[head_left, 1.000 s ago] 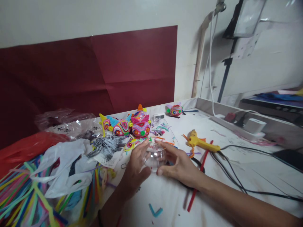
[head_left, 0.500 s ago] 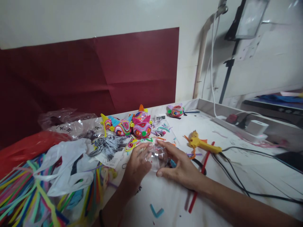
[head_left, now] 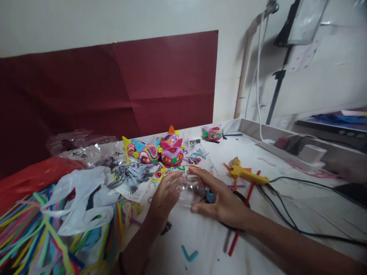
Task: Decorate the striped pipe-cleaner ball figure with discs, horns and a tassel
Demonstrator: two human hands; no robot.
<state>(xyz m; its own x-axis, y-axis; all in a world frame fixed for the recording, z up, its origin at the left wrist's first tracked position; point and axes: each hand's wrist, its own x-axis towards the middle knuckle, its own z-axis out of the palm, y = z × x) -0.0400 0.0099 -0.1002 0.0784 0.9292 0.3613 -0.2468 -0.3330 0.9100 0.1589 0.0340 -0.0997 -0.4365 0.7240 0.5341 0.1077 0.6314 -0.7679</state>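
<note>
With our left hand and right hand cupping the clear ball, we judge its slick shell could slip onto the cluttered worktop.

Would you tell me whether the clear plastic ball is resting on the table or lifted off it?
Cannot tell: both hands cup the clear ball, hiding its underside.

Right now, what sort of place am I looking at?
Most likely a home craft table: bundled pipe cleaners, finished pipe-cleaner figures and a yellow glue gun surround both hands, left hand and right hand, cupping a clear plastic ball.
</note>
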